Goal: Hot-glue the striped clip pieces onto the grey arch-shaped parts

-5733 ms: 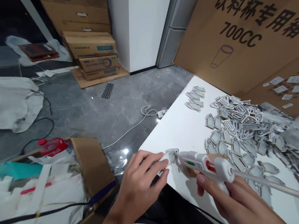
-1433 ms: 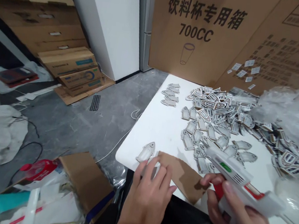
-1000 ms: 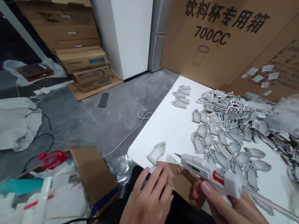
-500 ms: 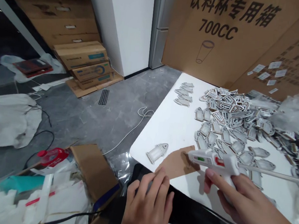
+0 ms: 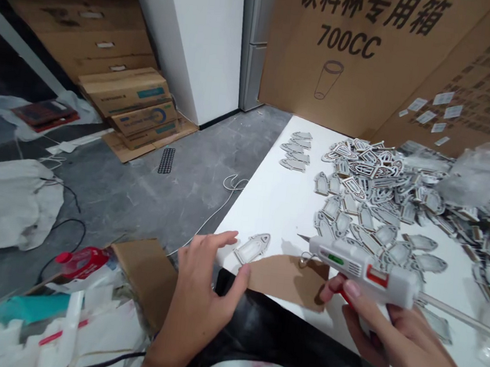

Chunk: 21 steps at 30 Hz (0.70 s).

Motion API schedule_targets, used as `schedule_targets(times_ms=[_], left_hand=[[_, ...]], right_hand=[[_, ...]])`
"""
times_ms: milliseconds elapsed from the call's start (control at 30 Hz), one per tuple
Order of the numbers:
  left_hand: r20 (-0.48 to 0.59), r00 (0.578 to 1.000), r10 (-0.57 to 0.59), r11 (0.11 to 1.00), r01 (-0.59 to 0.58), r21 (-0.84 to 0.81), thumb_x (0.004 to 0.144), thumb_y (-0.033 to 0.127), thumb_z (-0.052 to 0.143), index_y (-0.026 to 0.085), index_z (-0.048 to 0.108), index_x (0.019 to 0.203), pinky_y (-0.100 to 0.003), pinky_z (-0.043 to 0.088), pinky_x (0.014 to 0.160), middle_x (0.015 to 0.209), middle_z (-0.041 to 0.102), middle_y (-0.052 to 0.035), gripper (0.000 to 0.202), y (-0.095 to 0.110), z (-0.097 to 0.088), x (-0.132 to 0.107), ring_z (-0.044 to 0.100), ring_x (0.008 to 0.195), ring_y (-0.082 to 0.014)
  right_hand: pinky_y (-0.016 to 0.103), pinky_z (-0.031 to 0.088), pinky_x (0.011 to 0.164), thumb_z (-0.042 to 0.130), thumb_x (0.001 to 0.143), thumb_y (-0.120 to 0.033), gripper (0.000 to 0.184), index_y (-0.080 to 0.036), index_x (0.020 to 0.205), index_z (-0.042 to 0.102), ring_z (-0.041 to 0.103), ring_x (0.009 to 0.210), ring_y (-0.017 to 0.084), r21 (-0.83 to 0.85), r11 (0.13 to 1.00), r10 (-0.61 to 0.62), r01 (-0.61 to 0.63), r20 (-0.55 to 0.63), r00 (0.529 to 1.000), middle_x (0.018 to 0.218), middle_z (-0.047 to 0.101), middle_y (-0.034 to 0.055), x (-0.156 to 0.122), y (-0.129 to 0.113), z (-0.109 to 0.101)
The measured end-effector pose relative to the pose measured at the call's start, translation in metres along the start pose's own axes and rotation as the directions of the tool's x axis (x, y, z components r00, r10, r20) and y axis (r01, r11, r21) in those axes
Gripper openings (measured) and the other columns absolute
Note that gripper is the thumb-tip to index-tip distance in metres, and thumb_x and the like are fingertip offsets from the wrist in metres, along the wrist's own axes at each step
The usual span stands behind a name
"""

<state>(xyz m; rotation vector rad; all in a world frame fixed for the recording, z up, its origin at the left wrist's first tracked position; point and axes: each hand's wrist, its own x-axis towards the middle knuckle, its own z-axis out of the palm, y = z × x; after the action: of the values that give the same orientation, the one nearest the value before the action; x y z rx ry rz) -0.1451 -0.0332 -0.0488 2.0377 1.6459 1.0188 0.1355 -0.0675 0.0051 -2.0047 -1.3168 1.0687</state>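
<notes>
My right hand (image 5: 372,325) grips a white glue gun (image 5: 361,270) with a red trigger. The gun's nozzle points left above a flat brown cardboard piece (image 5: 285,278) near the white table's (image 5: 278,201) front edge. My left hand (image 5: 198,295) is open, its fingers stretched toward a single arch-shaped cutout (image 5: 252,248) at the table's corner. The fingertips are just short of that cutout. A large heap of similar grey and white cutouts (image 5: 383,204) covers the table to the right.
A small row of cutouts (image 5: 295,151) lies at the table's far left edge. Big cardboard boxes (image 5: 372,57) stand behind the table. A crumpled clear plastic bag (image 5: 486,179) is at right. On the floor are an open box (image 5: 143,272), cables and a white sack (image 5: 6,202).
My left hand has come up from my lap and opened toward the single cutout. The glue gun has shifted slightly left over the cardboard piece.
</notes>
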Motion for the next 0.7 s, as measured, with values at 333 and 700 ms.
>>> schedule_targets(times_ms=[333, 700], left_hand=[[0.014, 0.999, -0.040, 0.999, 0.040, 0.020, 0.095, 0.022, 0.067, 0.031, 0.058, 0.129, -0.046, 0.039, 0.096, 0.105, 0.072, 0.0009, 0.036, 0.010, 0.012, 0.013, 0.066, 0.102, -0.0249], [0.474, 0.869, 0.144, 0.988, -0.098, -0.121, 0.091, 0.008, 0.056, 0.038, 0.062, 0.139, -0.051, 0.039, 0.116, 0.139, 0.068, 0.0005, 0.057, -0.010, -0.032, 0.060, 0.056, 0.133, -0.0265]], right_hand=[[0.026, 0.043, 0.048, 0.060, 0.087, -0.085, 0.063, -0.023, 0.078, 0.072, 0.051, 0.054, 0.017, 0.007, 0.988, 0.151, -0.157, 0.233, 0.961, 0.061, 0.058, 0.0001, -0.014, 0.014, 0.012], [0.026, 0.045, 0.057, 0.053, 0.092, -0.085, 0.067, -0.024, 0.064, 0.057, 0.046, 0.058, 0.015, -0.205, 0.974, 0.150, -0.098, 0.260, 0.954, 0.062, 0.050, -0.0017, -0.008, 0.010, 0.012]])
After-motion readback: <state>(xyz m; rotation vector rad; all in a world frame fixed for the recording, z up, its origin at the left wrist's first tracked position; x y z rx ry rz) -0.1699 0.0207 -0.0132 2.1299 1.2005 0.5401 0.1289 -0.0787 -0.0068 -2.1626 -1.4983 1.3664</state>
